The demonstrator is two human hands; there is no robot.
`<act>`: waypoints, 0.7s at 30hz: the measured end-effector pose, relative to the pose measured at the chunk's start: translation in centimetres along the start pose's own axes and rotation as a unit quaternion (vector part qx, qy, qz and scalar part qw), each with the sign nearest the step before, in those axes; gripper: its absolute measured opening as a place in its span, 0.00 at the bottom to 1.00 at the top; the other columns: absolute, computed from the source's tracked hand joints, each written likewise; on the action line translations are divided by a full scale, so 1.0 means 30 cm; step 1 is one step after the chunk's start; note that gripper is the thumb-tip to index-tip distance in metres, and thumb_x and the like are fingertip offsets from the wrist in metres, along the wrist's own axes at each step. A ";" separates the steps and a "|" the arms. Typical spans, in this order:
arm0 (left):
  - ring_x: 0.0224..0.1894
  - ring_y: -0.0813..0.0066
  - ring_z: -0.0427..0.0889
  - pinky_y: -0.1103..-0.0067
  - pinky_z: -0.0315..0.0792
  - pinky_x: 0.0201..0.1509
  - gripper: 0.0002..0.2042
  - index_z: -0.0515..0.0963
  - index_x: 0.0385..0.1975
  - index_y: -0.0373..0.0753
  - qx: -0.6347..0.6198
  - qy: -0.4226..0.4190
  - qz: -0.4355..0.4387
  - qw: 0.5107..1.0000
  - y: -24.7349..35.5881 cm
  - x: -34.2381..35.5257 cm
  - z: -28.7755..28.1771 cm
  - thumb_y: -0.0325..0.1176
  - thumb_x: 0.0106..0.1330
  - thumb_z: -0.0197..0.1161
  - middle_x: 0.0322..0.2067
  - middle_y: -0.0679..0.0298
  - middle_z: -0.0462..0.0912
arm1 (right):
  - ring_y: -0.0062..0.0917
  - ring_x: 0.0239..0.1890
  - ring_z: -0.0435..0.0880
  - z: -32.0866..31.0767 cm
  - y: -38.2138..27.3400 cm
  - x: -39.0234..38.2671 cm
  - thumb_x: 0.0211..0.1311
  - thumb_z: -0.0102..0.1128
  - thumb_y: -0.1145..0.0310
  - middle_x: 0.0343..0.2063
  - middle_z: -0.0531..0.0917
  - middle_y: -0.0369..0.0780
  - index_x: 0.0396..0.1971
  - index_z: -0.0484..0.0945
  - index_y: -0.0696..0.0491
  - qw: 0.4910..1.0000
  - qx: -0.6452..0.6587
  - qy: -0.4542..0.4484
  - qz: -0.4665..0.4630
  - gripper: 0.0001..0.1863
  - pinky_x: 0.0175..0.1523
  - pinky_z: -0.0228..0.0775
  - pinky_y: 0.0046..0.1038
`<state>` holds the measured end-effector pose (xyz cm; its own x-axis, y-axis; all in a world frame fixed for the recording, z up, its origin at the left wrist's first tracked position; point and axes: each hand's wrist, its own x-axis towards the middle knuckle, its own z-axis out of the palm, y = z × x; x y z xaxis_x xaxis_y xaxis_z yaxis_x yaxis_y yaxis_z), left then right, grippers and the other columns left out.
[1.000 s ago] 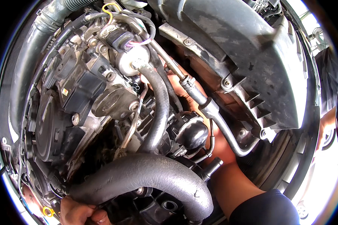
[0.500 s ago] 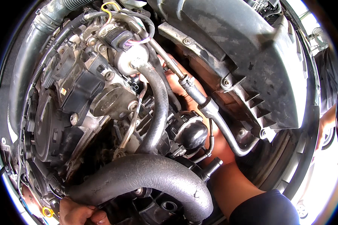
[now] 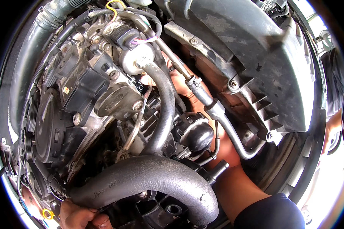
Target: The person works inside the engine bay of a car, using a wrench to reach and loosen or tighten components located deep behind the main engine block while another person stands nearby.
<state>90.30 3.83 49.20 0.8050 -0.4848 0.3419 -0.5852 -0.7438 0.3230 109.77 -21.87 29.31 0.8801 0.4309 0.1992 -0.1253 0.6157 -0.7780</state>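
Note:
My right hand reaches deep into the engine bay, behind a curved black rubber hose and a thin metal pipe. One fingertip shows left of that hose, beside a small black round fitting. The other fingers look bent, and what they grip is hidden. At the lower left, my left hand has its fingers curled at the end of a thick black hose. Whatever lies within those fingers cannot be seen.
A big black plastic housing fills the upper right. Around my right forearm stand a round black cap, a bent pipe and a short spout. A silver round canister sits above the hose. Another person's arm shows far right.
The whole view has shifted slightly to the right. More of my right fingertip shows beside the small black fitting. My left hand stays by the thick hose.

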 end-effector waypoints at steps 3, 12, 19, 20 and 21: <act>0.28 0.71 0.75 0.79 0.71 0.29 0.09 0.75 0.44 0.29 -0.037 0.010 -0.025 0.999 -0.004 -0.008 0.001 0.17 0.64 0.59 0.30 0.58 0.77 | 0.13 0.18 0.73 0.004 -0.005 0.001 0.64 0.68 0.68 0.19 0.75 0.29 0.46 0.77 0.56 1.000 -0.004 0.002 0.006 0.15 0.22 0.62 0.15; 0.25 0.69 0.74 0.77 0.70 0.28 0.06 0.74 0.41 0.31 0.036 0.003 0.000 0.999 0.008 0.014 0.000 0.25 0.68 0.59 0.27 0.59 0.76 | 0.12 0.18 0.72 0.025 -0.029 -0.005 0.63 0.68 0.68 0.19 0.75 0.29 0.46 0.77 0.56 1.000 -0.024 0.012 0.012 0.15 0.22 0.61 0.15; 0.24 0.69 0.74 0.77 0.70 0.27 0.06 0.74 0.40 0.31 0.030 0.011 0.000 0.999 0.004 0.012 0.004 0.25 0.68 0.60 0.26 0.59 0.77 | 0.12 0.18 0.72 0.016 -0.032 0.002 0.63 0.69 0.68 0.19 0.74 0.29 0.46 0.77 0.56 0.999 -0.027 0.013 0.011 0.14 0.22 0.60 0.15; 0.24 0.69 0.75 0.77 0.70 0.27 0.06 0.74 0.40 0.31 0.036 0.015 0.006 0.999 0.005 0.014 0.006 0.25 0.68 0.60 0.26 0.59 0.77 | 0.12 0.18 0.72 -0.002 -0.018 0.011 0.63 0.69 0.68 0.19 0.74 0.29 0.45 0.77 0.56 1.000 -0.025 0.012 0.010 0.14 0.21 0.60 0.15; 0.24 0.69 0.75 0.77 0.70 0.27 0.06 0.74 0.40 0.31 0.036 0.014 0.005 0.999 0.005 0.016 0.006 0.25 0.68 0.60 0.26 0.59 0.77 | 0.12 0.18 0.71 -0.005 -0.008 0.017 0.63 0.69 0.68 0.18 0.74 0.29 0.45 0.77 0.56 1.000 -0.017 0.008 0.009 0.14 0.21 0.60 0.15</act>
<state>90.60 3.40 49.25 0.7955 -0.4796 0.3703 -0.5837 -0.7706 0.2558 110.33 -21.89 29.51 0.8848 0.4317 0.1753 -0.1264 0.5845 -0.8015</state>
